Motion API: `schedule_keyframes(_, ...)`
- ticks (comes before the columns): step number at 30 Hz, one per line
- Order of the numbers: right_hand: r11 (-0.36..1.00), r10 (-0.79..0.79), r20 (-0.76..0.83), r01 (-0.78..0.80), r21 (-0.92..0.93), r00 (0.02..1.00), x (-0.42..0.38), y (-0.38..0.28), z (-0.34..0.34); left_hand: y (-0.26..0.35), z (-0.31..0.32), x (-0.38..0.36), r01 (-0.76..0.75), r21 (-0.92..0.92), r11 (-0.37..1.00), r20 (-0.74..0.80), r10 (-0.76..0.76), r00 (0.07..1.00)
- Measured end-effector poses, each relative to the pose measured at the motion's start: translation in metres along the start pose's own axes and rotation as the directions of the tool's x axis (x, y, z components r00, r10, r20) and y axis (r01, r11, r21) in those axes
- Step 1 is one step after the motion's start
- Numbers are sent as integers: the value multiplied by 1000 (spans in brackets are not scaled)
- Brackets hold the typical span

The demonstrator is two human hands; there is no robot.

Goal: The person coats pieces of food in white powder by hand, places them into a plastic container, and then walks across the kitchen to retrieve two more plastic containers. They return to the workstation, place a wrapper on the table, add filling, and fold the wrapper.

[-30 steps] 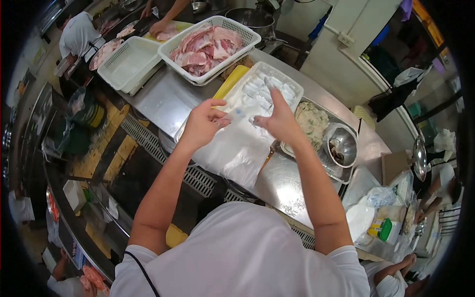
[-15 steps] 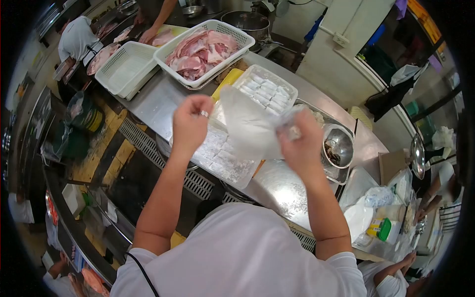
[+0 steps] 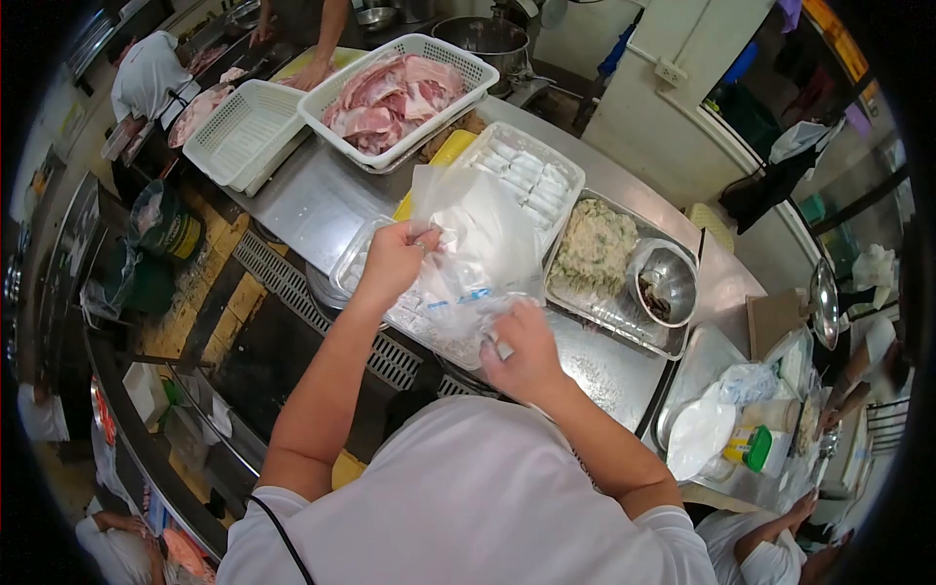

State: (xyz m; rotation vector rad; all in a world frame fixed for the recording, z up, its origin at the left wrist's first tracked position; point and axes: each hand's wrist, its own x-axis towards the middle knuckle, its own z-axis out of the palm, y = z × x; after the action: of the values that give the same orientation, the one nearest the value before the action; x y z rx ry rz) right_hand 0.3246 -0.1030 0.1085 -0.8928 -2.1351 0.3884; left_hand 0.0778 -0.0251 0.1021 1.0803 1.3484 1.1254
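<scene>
1. Pinching a translucent, crinkled plastic film (image 3: pixel 480 222) with left hand (image 3: pixel 392 261), over a rectangular clear plastic tray (image 3: pixel 458 353), partly hidden.
2. Curling right hand (image 3: pixel 528 353) at crumpled edge; cannot tell whether clamped.
3. Unable to read blue marking (image 3: pixel 475 293).

Left fingers (image 3: pixel 427 239) and right fingers (image 3: pixel 524 320) holding clear plastic (image 3: pixel 478 224), meat (image 3: pixel 390 97) in white basket (image 3: pixel 429 131)

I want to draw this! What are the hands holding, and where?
Plastic: left fingers pinch its left edge; right fingers hold its crumpled near end.
</scene>
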Motion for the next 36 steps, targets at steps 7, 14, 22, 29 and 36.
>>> schedule_keyframes(7,799,599,-107,-584,143,793,4,79,-5,-45,-70,37,57,460,886,86,-108,990)
schedule_keyframes(14,756,650,-87,-654,-24,755,-30,78,27,-44,-78,38,67,711,700,-50,-45,998)
schedule_keyframes(22,989,99,420,-42,-144,902,-6,14,60,-56,-76,40,86,734,674,-199,92,976)
schedule_keyframes(29,994,59,527,1,-114,848,-1,10,70,-51,-78,30,54,834,549,-214,231,949)
schedule_keyframes(36,965,263,320,-244,-101,910,-3,21,68,-51,-86,27,17,772,635,-209,228,951)
